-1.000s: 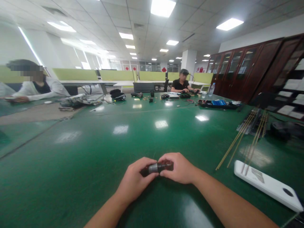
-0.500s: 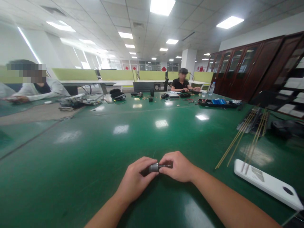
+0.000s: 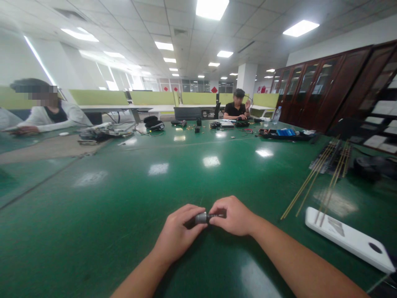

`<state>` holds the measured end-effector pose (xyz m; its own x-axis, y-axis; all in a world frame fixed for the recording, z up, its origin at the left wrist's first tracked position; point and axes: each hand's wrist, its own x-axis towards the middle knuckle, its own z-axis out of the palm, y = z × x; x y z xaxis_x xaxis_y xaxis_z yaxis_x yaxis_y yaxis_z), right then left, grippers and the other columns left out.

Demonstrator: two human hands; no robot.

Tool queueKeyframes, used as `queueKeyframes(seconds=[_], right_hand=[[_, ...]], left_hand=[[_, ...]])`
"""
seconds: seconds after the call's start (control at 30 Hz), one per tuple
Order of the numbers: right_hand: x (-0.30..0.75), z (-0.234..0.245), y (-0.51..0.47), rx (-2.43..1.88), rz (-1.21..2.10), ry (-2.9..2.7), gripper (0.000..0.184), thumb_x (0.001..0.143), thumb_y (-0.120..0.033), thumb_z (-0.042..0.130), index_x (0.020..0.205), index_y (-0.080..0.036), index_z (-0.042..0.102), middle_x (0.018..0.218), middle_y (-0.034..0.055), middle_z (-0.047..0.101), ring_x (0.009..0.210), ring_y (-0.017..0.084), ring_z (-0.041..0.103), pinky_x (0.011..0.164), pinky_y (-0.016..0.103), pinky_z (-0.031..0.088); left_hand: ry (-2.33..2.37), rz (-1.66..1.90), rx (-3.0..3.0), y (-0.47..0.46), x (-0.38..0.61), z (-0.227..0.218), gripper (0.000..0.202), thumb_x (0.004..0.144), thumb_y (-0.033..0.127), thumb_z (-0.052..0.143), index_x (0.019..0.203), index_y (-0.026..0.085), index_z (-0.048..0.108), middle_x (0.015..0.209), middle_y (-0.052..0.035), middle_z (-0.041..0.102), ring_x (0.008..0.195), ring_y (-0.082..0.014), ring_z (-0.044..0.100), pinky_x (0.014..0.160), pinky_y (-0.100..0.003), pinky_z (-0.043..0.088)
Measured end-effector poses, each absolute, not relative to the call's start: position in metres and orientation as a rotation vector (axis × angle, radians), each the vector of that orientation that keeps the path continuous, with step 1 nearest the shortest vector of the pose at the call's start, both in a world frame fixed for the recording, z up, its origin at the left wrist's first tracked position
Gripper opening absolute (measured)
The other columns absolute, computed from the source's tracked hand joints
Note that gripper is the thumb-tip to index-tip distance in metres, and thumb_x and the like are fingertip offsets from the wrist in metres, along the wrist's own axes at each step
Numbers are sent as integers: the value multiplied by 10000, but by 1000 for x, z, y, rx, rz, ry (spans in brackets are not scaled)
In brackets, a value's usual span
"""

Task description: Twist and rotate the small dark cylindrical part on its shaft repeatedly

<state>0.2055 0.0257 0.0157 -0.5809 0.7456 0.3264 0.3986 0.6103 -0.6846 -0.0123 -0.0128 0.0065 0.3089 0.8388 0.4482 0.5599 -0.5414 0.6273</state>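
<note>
My left hand is closed around a short grey cylinder, thumb below and fingers above. From the cylinder's right end sticks out a thin dark shaft with ridges or rings along it. The fingertips of my right hand close on this shaft, and its far end is partly hidden by them. Both hands are low over the green tabletop, with the cylinder and shaft lying roughly level between them. The exact kind of part is too small to make out.
A white slab-shaped device and several thin brass-coloured rods lie at the right. Farther back are a bottle, a tray with blue items and dark bags. One person sits opposite, another at the left.
My hands keep nearly the same place and grip; my right hand has shifted very slightly to the right. The person opposite has raised a hand toward their head.
</note>
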Motion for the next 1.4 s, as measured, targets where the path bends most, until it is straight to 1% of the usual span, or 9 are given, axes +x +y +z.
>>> queueKeyframes(seconds=[0.17,0.6,0.83,1.07,1.2,1.4], right_hand=[[206,17,25,-907,758,-2218,90,775,-233,688,831,-184,738,719,-4,683,644,115,591,604,212,411],[209,19,25,-913,744,-2238,78,766,-227,690,821,-191,731,730,-1,688,651,123,596,616,223,416],[210,18,26,-951,756,-2221,94,787,-241,672,841,-191,730,748,8,699,671,135,606,630,234,424],[210,17,28,-959,746,-2200,97,798,-246,664,843,-181,721,737,5,679,662,130,583,624,233,412],[212,18,30,-967,762,-2204,103,805,-245,658,850,-175,718,721,2,666,648,126,573,611,228,408],[216,17,33,-989,797,-2196,108,809,-242,653,864,-174,716,728,6,672,655,130,589,630,235,426]], left_hand=[[1249,1103,2226,-14,-11,8,227,829,245,709,1054,275,696,1004,-8,675,908,-170,638,823,-258,513],[1269,1097,2234,-13,-12,9,224,833,272,699,1057,251,702,1011,-43,677,914,-198,643,836,-295,530],[1291,1134,2231,-13,-12,12,225,816,262,712,1041,256,704,1000,-31,682,909,-198,644,829,-294,525],[1298,1162,2204,-10,-14,9,244,812,240,723,1052,271,692,1011,-12,678,926,-183,636,853,-289,504],[1304,1169,2195,-9,-15,7,238,814,240,720,1048,273,689,1001,-6,677,911,-179,633,841,-290,498],[1332,1167,2174,-9,-14,10,237,813,252,714,1049,259,689,987,-21,678,896,-193,631,812,-305,502]])
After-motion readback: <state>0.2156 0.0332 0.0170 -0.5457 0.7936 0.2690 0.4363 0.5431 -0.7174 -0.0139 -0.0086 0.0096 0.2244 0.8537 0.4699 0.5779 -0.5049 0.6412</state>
